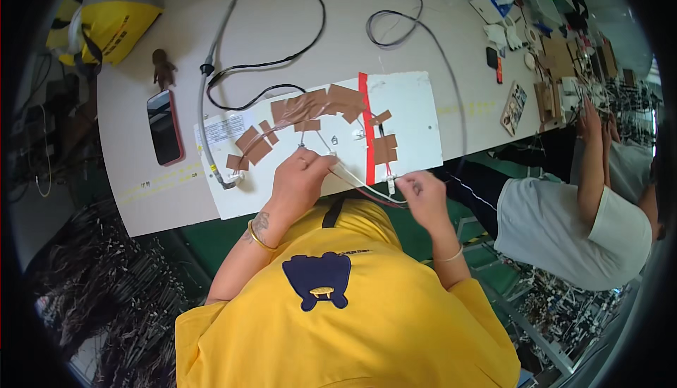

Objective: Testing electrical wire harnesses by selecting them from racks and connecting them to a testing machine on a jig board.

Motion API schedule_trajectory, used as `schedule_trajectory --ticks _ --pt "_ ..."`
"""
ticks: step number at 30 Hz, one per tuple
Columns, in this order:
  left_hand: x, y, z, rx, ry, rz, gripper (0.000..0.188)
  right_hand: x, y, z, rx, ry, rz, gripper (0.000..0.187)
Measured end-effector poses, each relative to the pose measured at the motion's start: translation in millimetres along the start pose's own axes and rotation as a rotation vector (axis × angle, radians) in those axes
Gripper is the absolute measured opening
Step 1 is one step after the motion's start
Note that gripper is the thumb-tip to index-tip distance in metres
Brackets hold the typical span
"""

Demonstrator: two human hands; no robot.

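A white board (412, 113) lies at the table's near edge, with brown tape pieces (303, 108) holding wires down and a red strip (368, 134) running across it. My left hand (297, 180) rests over the middle of the board, its thumb and fingers pinched on a bundle of thin wires (352, 181) at a small white end. These white and dark red wires run right toward my right hand (427, 198). That hand is closed at the board's near edge, beside a small white connector (391, 185); its fingertips hide what they grip. A thick grey cable (214, 50) curves onto the board's left side.
Left of the board lie a phone (165, 128) and a small brown figure (163, 69). Behind them stands a yellow bag (113, 25). Black cable (310, 46) loops across the table. Another person in a white shirt (564, 226) works at right. Bundled cables (120, 303) hang at lower left.
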State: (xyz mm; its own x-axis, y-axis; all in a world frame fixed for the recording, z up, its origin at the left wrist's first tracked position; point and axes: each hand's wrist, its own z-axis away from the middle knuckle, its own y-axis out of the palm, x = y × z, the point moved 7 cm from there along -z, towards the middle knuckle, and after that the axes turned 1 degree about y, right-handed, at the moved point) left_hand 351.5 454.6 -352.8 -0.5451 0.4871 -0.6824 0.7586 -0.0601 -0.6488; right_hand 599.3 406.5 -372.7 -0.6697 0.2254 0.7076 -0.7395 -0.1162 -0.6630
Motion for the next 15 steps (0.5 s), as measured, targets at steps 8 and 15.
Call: schedule_trajectory --ticks 8,15 --pt "-22 13 -8 -0.059 0.166 -0.234 0.022 -50 47 43 0.334 -0.158 0.092 0.017" --pt "-87 -16 -65 0.223 0.134 -0.149 0.047 28 -7 50 0.492 0.133 -1.131 0.02"
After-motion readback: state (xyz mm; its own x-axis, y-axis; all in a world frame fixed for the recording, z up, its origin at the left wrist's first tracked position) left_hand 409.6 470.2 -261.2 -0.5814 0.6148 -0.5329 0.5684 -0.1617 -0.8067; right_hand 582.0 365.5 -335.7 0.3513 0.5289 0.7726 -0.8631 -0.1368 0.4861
